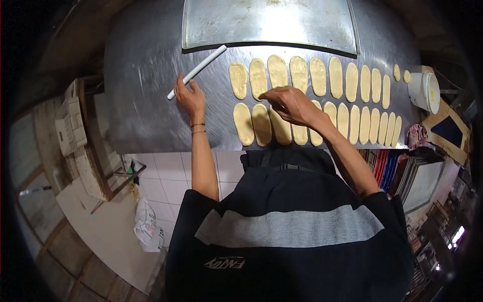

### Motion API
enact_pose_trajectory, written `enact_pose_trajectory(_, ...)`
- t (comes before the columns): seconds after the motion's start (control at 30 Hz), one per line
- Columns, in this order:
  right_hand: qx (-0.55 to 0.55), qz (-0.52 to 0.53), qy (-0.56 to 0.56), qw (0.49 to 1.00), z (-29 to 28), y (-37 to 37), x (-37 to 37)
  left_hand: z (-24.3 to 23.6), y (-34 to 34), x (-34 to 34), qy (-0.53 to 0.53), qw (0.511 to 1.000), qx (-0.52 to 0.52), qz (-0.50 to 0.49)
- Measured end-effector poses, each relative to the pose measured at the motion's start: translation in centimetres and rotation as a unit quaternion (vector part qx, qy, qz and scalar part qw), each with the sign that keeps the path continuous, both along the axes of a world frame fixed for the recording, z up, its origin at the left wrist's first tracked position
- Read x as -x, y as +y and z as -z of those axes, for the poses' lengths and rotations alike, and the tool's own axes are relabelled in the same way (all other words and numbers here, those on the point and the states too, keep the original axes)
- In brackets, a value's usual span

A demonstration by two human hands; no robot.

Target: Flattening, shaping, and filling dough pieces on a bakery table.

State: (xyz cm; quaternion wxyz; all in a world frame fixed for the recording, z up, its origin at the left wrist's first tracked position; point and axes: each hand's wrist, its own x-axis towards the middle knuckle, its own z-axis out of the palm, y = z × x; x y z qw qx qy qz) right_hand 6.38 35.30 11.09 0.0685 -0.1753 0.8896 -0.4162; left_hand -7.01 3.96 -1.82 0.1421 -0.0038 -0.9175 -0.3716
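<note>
Steel covers the whole table (pixel 146 100), and a flat metal tray (pixel 266 22) lies at its far edge, well apart from your hands. In two rows lie the pale dough ovals (pixel 322 95); I judge them soft, light and easy to stretch, so take one gently under its long edge. Your right hand (pixel 292 104) rests over the ovals on the left side, fingers bent together and pinching one piece's end (pixel 265 95). Your left hand (pixel 190 98) lies with fingers spread, touching the thin white rolling stick (pixel 197 72). A white bucket (pixel 425 91) stands at the right.
</note>
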Motion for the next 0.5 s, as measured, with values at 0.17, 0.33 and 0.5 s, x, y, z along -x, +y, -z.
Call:
enact_pose_trajectory(0.17,-0.006,0.029,-0.044,0.999,-1.5,0.0,9.4,4.4,1.9,2.9,-0.078,0.935,0.345,-0.024)
enact_pose_trajectory(0.33,0.038,0.113,-0.008,0.993,2.7,4.7,20.9,5.4,2.5,3.4,-0.043,0.949,0.309,-0.043)
enact_pose_trajectory(0.5,-0.031,0.147,0.044,0.988,12.2,10.6,36.4,4.9,2.8,3.9,-0.079,0.943,0.320,-0.048)
